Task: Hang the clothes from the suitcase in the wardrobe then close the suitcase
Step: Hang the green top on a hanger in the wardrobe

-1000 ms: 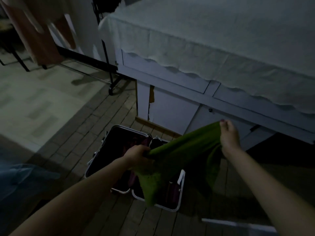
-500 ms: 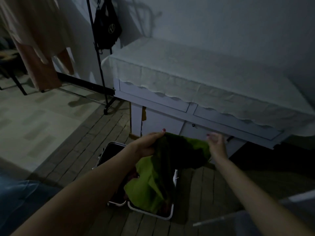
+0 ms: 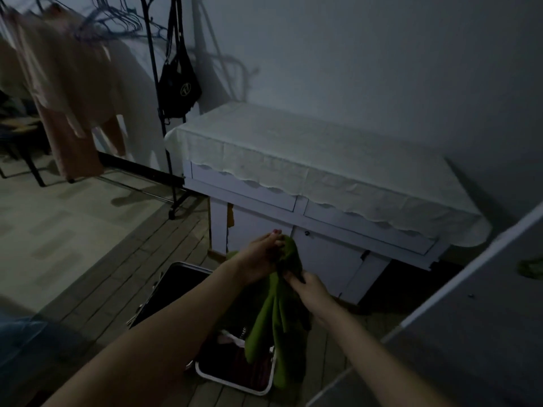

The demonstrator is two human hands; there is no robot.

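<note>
A green garment point(image 3: 273, 321) hangs in front of me above the open suitcase point(image 3: 235, 380) on the floor. My left hand point(image 3: 261, 258) grips its top end, and my right hand point(image 3: 308, 290) pinches the cloth just below and to the right. Dark red clothes lie in the suitcase's near half; its black lid point(image 3: 173, 286) lies open to the left. A clothes rack point(image 3: 160, 92) with empty hangers point(image 3: 117, 22) and hung beige garments point(image 3: 67, 92) stands at the upper left.
A white cabinet point(image 3: 323, 251) under a pale cloth stands against the wall right behind the suitcase. A black bag point(image 3: 179, 89) hangs from the rack's post. A grey door or panel edge point(image 3: 458, 292) juts in at the right.
The view has tilted up, revealing the rack and hangers. My hands have come together, bunching the green garment and lifting it higher over the suitcase.
</note>
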